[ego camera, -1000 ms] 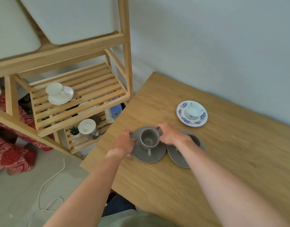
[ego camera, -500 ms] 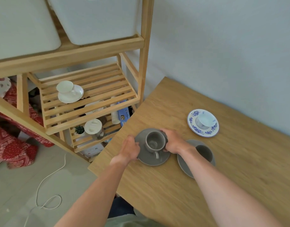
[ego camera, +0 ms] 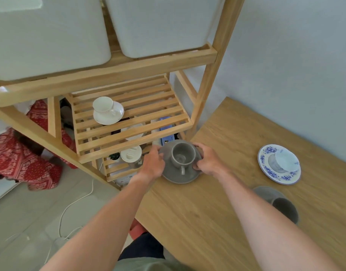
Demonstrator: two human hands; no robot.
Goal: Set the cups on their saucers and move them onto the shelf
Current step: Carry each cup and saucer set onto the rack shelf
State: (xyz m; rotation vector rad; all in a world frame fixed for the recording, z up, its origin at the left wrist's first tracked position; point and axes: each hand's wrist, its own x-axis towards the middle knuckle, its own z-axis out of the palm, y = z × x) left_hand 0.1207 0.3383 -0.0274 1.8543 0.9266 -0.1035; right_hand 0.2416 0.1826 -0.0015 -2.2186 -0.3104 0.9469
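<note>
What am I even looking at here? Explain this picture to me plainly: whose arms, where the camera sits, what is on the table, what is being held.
No machine here: a person wears a camera on the head, so it looks down along their own bare arms. The left hand and right hand grip opposite edges of a grey saucer with a grey cup standing on it, at the wooden table corner nearest the wooden shelf. On the table are a blue-patterned saucer carrying a pale cup and a second grey cup, partly hidden by the right arm. A white cup and saucer already sit on the shelf.
</note>
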